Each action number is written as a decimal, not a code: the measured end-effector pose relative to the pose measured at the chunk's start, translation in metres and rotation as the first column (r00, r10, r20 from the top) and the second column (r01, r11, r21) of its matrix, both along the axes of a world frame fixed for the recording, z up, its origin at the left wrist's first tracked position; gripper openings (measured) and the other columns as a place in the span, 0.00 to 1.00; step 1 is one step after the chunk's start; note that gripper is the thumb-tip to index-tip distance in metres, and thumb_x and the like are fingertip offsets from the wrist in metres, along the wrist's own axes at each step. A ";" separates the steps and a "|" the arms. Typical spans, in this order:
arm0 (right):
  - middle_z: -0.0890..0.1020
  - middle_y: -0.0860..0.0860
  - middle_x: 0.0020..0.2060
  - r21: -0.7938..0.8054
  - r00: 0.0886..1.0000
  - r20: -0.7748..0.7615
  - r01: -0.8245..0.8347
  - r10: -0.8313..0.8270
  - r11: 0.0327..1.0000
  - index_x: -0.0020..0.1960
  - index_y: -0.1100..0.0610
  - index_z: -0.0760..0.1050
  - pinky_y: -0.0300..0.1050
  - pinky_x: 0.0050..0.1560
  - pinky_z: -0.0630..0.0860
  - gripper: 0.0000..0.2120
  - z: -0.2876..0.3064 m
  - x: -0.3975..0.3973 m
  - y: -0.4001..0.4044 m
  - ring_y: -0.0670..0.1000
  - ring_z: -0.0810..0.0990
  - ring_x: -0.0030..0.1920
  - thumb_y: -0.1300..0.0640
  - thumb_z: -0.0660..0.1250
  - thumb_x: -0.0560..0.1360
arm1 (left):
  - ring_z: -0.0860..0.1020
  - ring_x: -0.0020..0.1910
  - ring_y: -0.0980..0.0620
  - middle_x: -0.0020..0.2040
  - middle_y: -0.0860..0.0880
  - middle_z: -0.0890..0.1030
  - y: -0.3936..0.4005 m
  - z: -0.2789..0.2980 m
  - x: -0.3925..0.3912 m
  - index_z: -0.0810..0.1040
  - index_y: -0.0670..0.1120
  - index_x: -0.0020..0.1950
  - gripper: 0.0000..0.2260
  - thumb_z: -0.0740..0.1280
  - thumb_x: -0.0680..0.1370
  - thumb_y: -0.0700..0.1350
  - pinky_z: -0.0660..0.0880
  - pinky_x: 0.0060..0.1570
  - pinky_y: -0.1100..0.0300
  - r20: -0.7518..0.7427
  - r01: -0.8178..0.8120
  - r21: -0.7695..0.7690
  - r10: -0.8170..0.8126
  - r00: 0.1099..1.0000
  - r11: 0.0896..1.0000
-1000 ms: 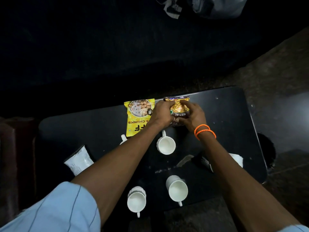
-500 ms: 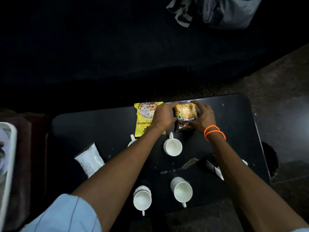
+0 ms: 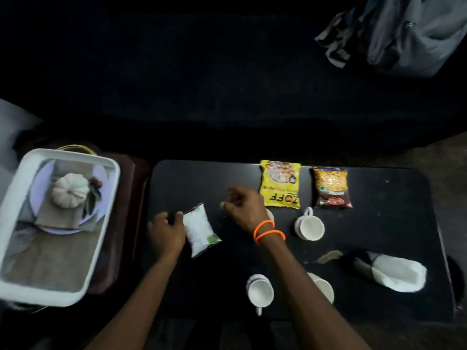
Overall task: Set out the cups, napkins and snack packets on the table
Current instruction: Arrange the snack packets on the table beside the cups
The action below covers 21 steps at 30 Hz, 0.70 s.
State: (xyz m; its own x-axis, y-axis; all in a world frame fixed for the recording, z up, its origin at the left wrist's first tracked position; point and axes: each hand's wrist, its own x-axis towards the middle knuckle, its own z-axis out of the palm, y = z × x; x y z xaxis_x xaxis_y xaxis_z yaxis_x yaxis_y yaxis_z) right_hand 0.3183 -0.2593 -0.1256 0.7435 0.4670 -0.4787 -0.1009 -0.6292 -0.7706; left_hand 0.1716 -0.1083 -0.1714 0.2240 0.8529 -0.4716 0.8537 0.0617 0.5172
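On the black table [image 3: 379, 223], a yellow snack packet [image 3: 280, 183] and a brown mixture packet [image 3: 332, 188] lie side by side at the far edge. A white snack packet [image 3: 199, 228] lies tilted at the table's left; my left hand [image 3: 166, 231] grips its left edge. My right hand [image 3: 243, 205], with orange bangles at the wrist, hovers loosely curled and holds nothing. White cups stand at the middle [image 3: 309, 227] and near edge [image 3: 260, 293]; another cup [image 3: 324, 290] is partly hidden by my right arm. A white napkin [image 3: 396, 274] lies at the right.
A white tray [image 3: 15, 213] stands left of the table on a dark stand, holding a plate, folded cloths and a small white pumpkin [image 3: 70, 189]. A grey bag [image 3: 414, 34] lies at the top right. Beyond the table's far edge all is dark.
Both hands have let go of the brown packet, which now lies flat beside the yellow one. My left hand has moved left onto the white packet. The view has swung left, showing the tray.
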 end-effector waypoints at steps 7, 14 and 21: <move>0.78 0.59 0.67 -0.346 0.934 -0.302 -0.295 0.192 0.891 0.72 0.60 0.68 0.48 0.66 0.75 0.38 -0.036 -0.064 0.065 0.60 0.77 0.68 0.57 0.80 0.67 | 0.79 0.47 0.45 0.49 0.42 0.79 0.016 -0.001 -0.020 0.77 0.45 0.55 0.20 0.61 0.83 0.61 0.78 0.41 0.54 0.057 -0.204 -0.616 0.301 0.952 0.761; 0.85 0.52 0.48 -0.170 0.986 -0.144 -0.105 0.081 0.980 0.56 0.57 0.79 0.41 0.48 0.78 0.23 -0.021 -0.034 0.067 0.52 0.83 0.48 0.64 0.82 0.63 | 0.84 0.51 0.48 0.52 0.46 0.85 0.034 0.022 0.026 0.81 0.47 0.57 0.28 0.56 0.80 0.69 0.81 0.41 0.55 0.268 -0.064 -0.679 0.328 0.906 0.732; 0.77 0.58 0.53 -0.187 0.848 0.414 -0.277 0.331 0.943 0.52 0.62 0.76 0.43 0.46 0.71 0.17 0.015 0.028 0.048 0.56 0.76 0.51 0.73 0.72 0.65 | 0.84 0.42 0.54 0.38 0.49 0.86 0.035 0.028 0.085 0.84 0.48 0.32 0.28 0.61 0.80 0.66 0.80 0.46 0.57 0.546 0.158 -0.506 0.173 0.820 0.848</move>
